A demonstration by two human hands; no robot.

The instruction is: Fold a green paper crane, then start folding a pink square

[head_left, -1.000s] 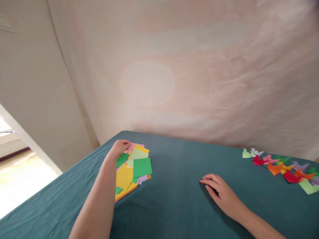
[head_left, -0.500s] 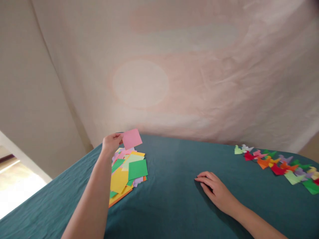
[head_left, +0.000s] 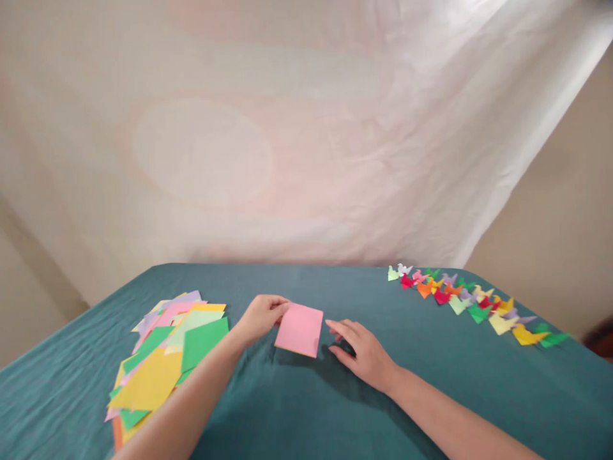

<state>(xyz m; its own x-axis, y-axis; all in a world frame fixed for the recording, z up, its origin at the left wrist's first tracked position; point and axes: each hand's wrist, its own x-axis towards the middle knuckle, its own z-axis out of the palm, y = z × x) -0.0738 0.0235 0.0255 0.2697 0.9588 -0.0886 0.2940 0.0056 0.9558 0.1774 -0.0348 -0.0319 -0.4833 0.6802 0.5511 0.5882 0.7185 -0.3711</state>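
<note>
A square pink sheet of paper is pinched at its upper left corner by my left hand, held just above the cloth near the middle. To the right of the sheet, my right hand has its thumb and fingers apart, holding nothing. Its fingertips come close to the paper's right edge without touching it. Under and beyond my left forearm lies a loose pile of coloured paper sheets, yellow, green, pink, lilac and orange, partly covered by the arm.
Rows of small folded paper birds in several colours stand along the right side. A dark teal cloth covers the table. Behind it hangs a pale, creased fabric sheet.
My left hand has brought the pink sheet from above the pile to the middle. My right hand has lifted and its fingers have spread. The view has turned right, showing more folded birds.
</note>
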